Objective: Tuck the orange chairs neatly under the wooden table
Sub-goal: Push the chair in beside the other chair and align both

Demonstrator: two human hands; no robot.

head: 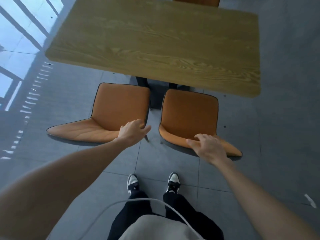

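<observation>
Two orange chairs are seen from above, side by side just short of the wooden table point(155, 37); neither is tucked yet, though the seat fronts are at or barely under the near edge. The left chair point(110, 111) is touched at its backrest top by the left hand point(132, 131), fingers loosely apart and draped over the rim, not clamped. The right chair point(188, 115) is met the same way by the right hand point(207, 146), fingers spread on the backrest edge; no firm grip is shown. A third orange chair back point(196, 0) is glimpsed at the far side. Judged by look: padded shells, stiff frames, prob. light enough to slide w/ one hand each. Backrest tops are best held, pushed straight fwd so legs clear the dark table base point(155, 94).
</observation>
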